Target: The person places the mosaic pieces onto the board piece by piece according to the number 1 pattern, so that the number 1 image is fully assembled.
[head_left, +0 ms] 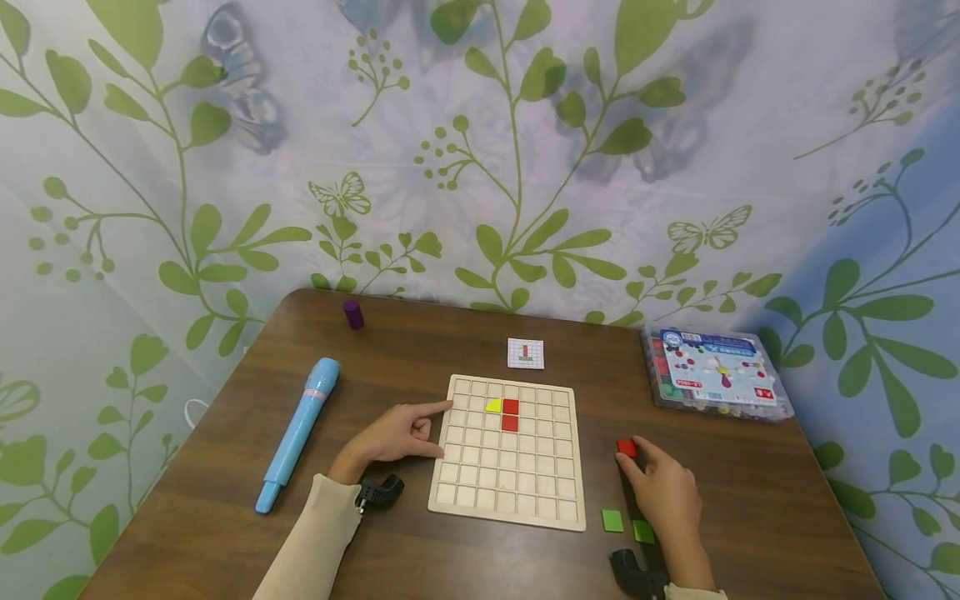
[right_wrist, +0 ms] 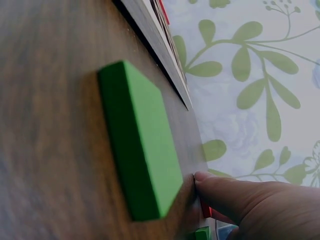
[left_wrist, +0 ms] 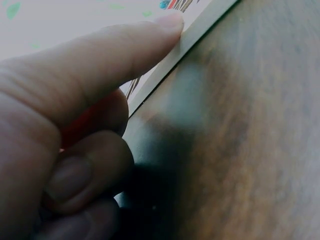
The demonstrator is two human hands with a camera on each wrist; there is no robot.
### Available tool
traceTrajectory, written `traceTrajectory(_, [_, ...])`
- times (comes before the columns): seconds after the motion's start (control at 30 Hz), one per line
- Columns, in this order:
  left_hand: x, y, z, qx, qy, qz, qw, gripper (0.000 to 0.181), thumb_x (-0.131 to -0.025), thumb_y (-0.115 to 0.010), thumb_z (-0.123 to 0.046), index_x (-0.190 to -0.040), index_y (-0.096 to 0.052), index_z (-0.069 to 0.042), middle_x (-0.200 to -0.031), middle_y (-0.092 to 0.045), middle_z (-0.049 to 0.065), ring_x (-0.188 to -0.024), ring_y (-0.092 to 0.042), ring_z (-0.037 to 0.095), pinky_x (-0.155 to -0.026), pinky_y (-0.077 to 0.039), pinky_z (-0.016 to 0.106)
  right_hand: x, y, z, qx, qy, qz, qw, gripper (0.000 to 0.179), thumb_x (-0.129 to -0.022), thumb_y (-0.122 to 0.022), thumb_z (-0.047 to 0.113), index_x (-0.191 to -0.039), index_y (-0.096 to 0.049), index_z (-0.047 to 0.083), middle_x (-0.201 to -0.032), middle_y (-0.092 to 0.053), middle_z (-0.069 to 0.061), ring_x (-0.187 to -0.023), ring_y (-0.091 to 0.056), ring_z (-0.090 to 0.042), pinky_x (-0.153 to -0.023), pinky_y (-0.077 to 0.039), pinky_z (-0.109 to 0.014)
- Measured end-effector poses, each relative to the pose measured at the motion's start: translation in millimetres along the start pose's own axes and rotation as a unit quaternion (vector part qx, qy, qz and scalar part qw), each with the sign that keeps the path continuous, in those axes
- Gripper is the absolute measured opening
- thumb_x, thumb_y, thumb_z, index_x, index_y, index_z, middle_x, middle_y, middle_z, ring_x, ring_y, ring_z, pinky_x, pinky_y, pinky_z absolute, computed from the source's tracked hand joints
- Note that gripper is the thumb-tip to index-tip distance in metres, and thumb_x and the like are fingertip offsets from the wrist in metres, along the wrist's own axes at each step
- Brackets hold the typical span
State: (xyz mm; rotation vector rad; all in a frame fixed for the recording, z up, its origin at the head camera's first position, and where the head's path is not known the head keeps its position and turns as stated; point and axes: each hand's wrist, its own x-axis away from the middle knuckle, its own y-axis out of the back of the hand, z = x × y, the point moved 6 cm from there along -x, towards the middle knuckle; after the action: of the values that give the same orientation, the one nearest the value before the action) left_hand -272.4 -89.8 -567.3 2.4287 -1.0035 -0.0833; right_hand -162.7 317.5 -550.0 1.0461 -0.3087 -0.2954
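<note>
Left sleeve (head_left: 307,542): cream, at the bottom edge of the head view; a black wrist mount (head_left: 382,492) juts out beside the cuff.
Right hand (head_left: 667,496): lower right of the frame, thumb and forefinger clamped on a red square tile.
Held tile (head_left: 626,448): right of the board, pinched at the fingertips; whether it touches the table is unclear.
Left hand (head_left: 393,433): left of centre, thumb and forefinger stretched well apart, both tips at the board's left edge, other fingers folded in.
Grid board (head_left: 487,479): pale, just below the middle of the frame, lying flat on the brown table (head_left: 420,550).
Two red tiles (head_left: 510,407): one above the other in neighbouring cells, upper part of the board.
Yellow piece (head_left: 493,406): in the cell left of the upper red one.
Green tiles (head_left: 612,521): two, lower right; one looms large in the right wrist view.
Printed card (head_left: 525,353): above the board, bearing a small coloured figure.
Plastic box (head_left: 716,371): right side, lid label printed.
Blue stick (head_left: 296,437): left side, lying slanted.
Purple cylinder (head_left: 353,314): upright near the table's far left corner.
Backdrop (head_left: 450,125): leaves and butterflies across the upper half.
</note>
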Motion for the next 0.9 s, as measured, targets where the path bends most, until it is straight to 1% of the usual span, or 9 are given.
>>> traceTrajectory(0.33, [-0.1, 0.4, -1.2, -0.005, -0.001, 0.002, 1.0000, 0.082, -0.087, -0.084, -0.028, -0.157, -0.044, -0.015, -0.063, -0.040, -0.011, -0.057, -0.036, 0.005, -0.059, -0.035, 0.022, 1.1, 0.7, 0.6, 0.000, 0.003, -0.005, 1.0000, 0.058, -0.095, -0.073, 0.041, -0.141, -0.061, 0.007, -0.058, -0.040, -0.002, -0.052, -0.036, -0.019, -0.046, -0.029, -0.032])
traceTrajectory(0.57, [-0.3, 0.6, 0.1, -0.007, -0.003, 0.000, 1.0000, 0.082, -0.086, -0.085, -0.030, -0.157, -0.044, -0.017, -0.063, -0.041, -0.011, -0.058, -0.037, 0.005, -0.060, -0.036, 0.022, 1.1, 0.5, 1.4, 0.001, 0.007, -0.010, 0.9999, 0.057, -0.095, -0.072, 0.041, -0.140, -0.061, 0.007, -0.057, -0.040, -0.002, -0.052, -0.036, -0.019, -0.046, -0.028, -0.032])
traceTrajectory(0.9, [-0.2, 0.2, -0.2, -0.006, 0.000, -0.001, 1.0000, 0.081, -0.087, -0.084, -0.028, -0.157, -0.044, -0.017, -0.064, -0.041, -0.010, -0.057, -0.036, 0.005, -0.059, -0.035, 0.022, 1.2, -0.4, 0.5, 0.002, 0.007, -0.023, 0.9997, 0.055, -0.095, -0.073, 0.040, -0.138, -0.063, 0.007, -0.058, -0.040, -0.002, -0.052, -0.037, -0.019, -0.046, -0.028, -0.032])
